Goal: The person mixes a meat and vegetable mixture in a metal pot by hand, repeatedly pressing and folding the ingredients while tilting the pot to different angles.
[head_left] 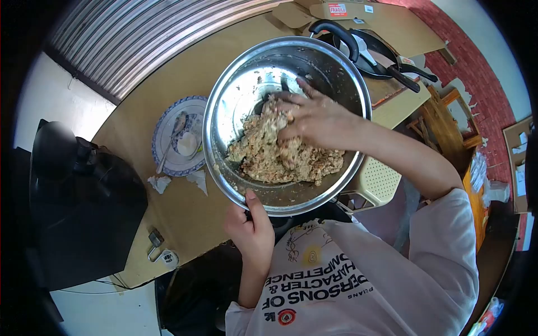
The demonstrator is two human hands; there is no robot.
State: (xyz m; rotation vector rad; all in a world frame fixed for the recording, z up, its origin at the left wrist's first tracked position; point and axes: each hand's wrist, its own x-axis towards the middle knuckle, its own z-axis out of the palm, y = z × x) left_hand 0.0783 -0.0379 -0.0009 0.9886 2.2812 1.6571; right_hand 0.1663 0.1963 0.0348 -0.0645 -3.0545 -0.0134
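A large stainless steel pot (212,134) with a black handle (336,35) is tilted towards me. Inside it lies a lumpy, pale brown mixture (302,162) that looks like minced meat. My right hand (322,123) reaches into the pot from the right, its fingers spread and curled around a clump of the mixture, fingertips partly buried and slightly blurred. At the near left edge, my left hand (249,224) grips the pot, thumb over the rim; its other fingers are mostly hidden behind the pot.
A blue-rimmed plate (158,137) holding a spoon (168,143) sits left of the pot on the brown table (207,227). A padlock (157,241) lies near its front edge. Behind on the right are black pans (372,45) and a cardboard box (392,22). A cream plastic stool (380,179) stands at right.
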